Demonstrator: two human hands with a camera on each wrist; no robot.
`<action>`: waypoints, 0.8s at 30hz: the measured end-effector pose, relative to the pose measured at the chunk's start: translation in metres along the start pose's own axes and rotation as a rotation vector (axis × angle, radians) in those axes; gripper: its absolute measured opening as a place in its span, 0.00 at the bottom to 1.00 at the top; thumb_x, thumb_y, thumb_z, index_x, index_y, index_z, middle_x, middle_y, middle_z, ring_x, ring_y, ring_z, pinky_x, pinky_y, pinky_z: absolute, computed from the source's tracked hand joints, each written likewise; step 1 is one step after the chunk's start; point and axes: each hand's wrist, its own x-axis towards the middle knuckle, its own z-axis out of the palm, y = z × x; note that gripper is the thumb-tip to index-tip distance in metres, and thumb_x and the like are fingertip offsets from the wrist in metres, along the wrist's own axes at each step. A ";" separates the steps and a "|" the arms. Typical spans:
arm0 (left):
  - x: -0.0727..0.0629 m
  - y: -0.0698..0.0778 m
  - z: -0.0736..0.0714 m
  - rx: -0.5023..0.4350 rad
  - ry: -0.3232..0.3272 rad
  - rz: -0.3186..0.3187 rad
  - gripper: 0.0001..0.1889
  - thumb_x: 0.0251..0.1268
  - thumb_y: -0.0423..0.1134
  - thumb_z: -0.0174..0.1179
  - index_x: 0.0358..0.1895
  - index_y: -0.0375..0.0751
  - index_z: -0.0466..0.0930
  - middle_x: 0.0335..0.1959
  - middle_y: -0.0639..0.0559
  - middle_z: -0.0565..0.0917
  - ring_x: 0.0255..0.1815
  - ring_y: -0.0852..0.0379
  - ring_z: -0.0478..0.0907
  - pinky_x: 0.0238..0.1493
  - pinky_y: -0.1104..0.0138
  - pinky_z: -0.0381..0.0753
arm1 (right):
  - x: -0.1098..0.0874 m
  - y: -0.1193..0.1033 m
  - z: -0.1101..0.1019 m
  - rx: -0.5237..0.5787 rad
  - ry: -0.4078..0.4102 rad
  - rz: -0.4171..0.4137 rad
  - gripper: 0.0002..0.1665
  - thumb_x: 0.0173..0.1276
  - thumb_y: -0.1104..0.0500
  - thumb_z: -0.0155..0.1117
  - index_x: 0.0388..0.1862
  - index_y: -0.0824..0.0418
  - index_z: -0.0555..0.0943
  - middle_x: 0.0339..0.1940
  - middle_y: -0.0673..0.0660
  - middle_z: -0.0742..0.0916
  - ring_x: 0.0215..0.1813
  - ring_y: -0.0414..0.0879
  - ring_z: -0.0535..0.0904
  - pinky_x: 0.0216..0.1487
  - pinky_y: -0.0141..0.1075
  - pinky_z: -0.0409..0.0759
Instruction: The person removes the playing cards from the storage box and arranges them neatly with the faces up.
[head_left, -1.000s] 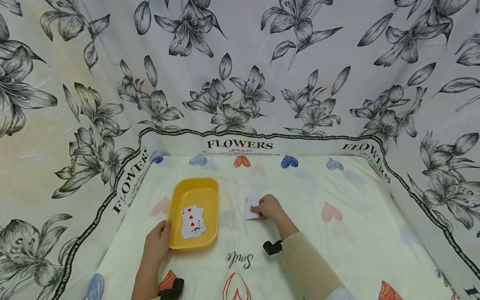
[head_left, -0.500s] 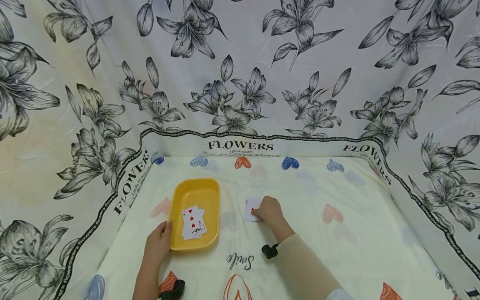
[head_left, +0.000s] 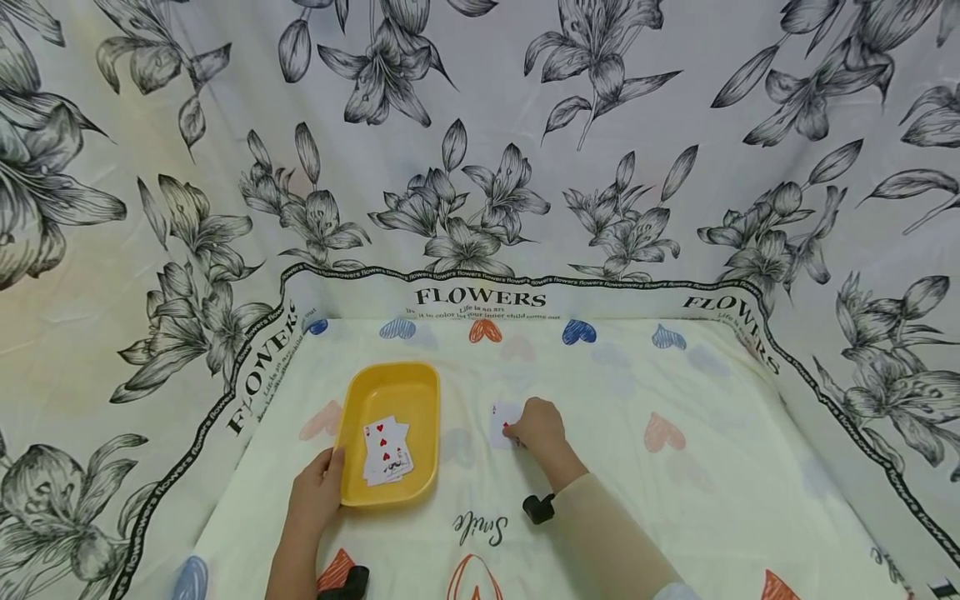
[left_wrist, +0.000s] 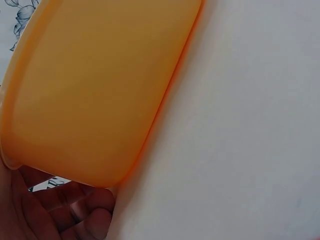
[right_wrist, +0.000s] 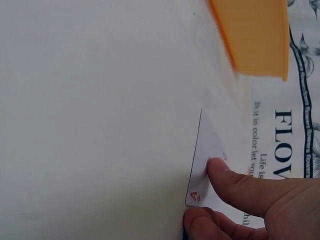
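In the head view, my left hand (head_left: pixel 315 489) grips the left rim of a yellow tray (head_left: pixel 426 400), near its lower corner. Its curled fingers (left_wrist: pixel 95 220) show at the tray's edge in the left wrist view. Several playing cards (head_left: pixel 387 450) overlap inside the tray, a card with red hearts on top. To the right of the tray, my right hand (head_left: pixel 542 433) pinches a red ace playing card (head_left: pixel 501 423) by its right side. The right wrist view has the thumb on the face of the ace (right_wrist: pixel 200 165), with the other fingers at its edge.
A pale tablecloth (head_left: pixel 600 500) printed with hearts and the word Smile covers the table. White flower-printed fabric (head_left: pixel 480 125) stands behind and along both sides. A small black device (head_left: pixel 538 508) sits at the right wrist, another black device (head_left: pixel 347 583) at the left.
My right hand has turned slightly over the ace, and its wrist has shifted a little left. The left hand, tray and cards stay put; the head view has tilted slightly.
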 end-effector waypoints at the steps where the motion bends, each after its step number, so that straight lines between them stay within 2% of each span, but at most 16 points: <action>1: -0.001 -0.001 0.000 0.001 0.002 0.004 0.40 0.82 0.63 0.32 0.76 0.31 0.63 0.66 0.30 0.74 0.51 0.41 0.73 0.55 0.47 0.71 | 0.000 0.000 0.000 0.007 -0.002 0.003 0.26 0.53 0.49 0.85 0.34 0.66 0.80 0.22 0.55 0.80 0.26 0.48 0.76 0.29 0.37 0.71; 5: -0.003 -0.002 -0.001 0.006 0.012 0.019 0.39 0.82 0.63 0.33 0.75 0.31 0.64 0.65 0.30 0.75 0.49 0.42 0.75 0.53 0.48 0.72 | -0.003 -0.004 -0.001 0.023 -0.010 -0.007 0.26 0.56 0.48 0.83 0.33 0.66 0.80 0.18 0.54 0.80 0.21 0.46 0.75 0.26 0.36 0.70; 9: -0.003 -0.003 -0.003 0.005 0.010 0.014 0.39 0.82 0.63 0.33 0.75 0.32 0.64 0.63 0.31 0.76 0.45 0.45 0.75 0.49 0.53 0.73 | -0.007 -0.017 -0.003 0.019 -0.001 -0.085 0.23 0.61 0.46 0.79 0.28 0.64 0.82 0.16 0.53 0.80 0.21 0.46 0.76 0.29 0.38 0.73; 15: -0.004 -0.001 -0.002 -0.009 0.013 -0.005 0.38 0.83 0.62 0.34 0.75 0.32 0.64 0.64 0.31 0.75 0.48 0.44 0.74 0.49 0.53 0.74 | -0.018 -0.057 -0.009 0.048 -0.028 -0.191 0.18 0.67 0.47 0.74 0.29 0.59 0.81 0.24 0.51 0.81 0.29 0.46 0.76 0.36 0.40 0.78; 20: -0.003 0.000 -0.001 -0.014 0.018 -0.003 0.36 0.83 0.61 0.36 0.75 0.32 0.65 0.61 0.33 0.77 0.44 0.46 0.74 0.42 0.60 0.74 | -0.032 -0.092 -0.009 0.101 -0.044 -0.277 0.16 0.69 0.47 0.72 0.32 0.57 0.80 0.27 0.51 0.81 0.30 0.46 0.75 0.32 0.37 0.75; 24: -0.002 0.002 0.000 -0.009 0.019 0.011 0.35 0.84 0.59 0.37 0.74 0.32 0.66 0.60 0.33 0.78 0.44 0.47 0.75 0.44 0.58 0.74 | -0.043 -0.118 -0.005 0.168 -0.071 -0.331 0.14 0.69 0.48 0.72 0.34 0.56 0.81 0.26 0.49 0.81 0.27 0.44 0.75 0.29 0.34 0.74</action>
